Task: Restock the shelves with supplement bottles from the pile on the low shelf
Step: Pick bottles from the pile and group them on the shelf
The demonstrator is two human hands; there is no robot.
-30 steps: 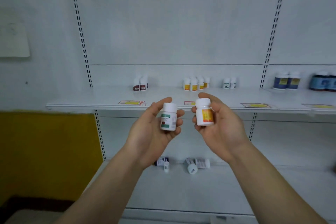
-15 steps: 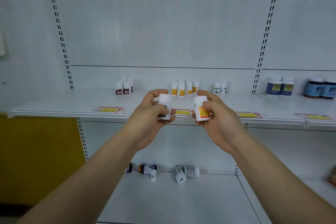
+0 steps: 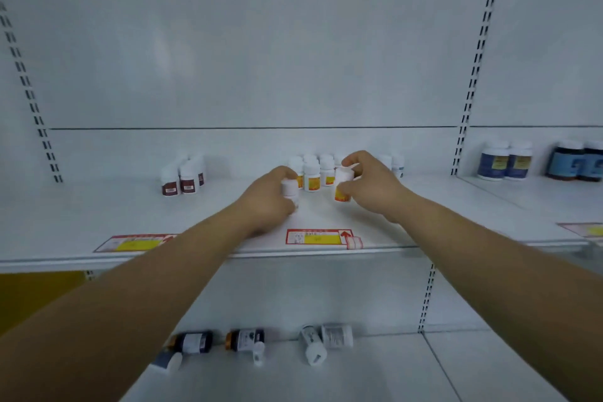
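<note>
Two bare arms are reaching forward over a white store shelf (image 3: 98,212). The left hand (image 3: 266,202) is curling its fingers around a small white bottle (image 3: 289,188), whose label is hidden behind the fingers. The right hand (image 3: 370,184) is gripping a white bottle with an orange-yellow label (image 3: 342,186), tilted, its base just above the shelf. No label writing is sharp enough to read. Just beyond the hands, matching orange-labelled bottles (image 3: 313,173) are standing in a cluster; left of the left hand are red-labelled bottles (image 3: 182,178). A red-and-yellow price tag (image 3: 321,237) is lying below the hands. Beneath the arms, the pile (image 3: 257,341) of toppled bottles is lying on the low shelf (image 3: 359,375), partly covered by the left forearm.
</note>
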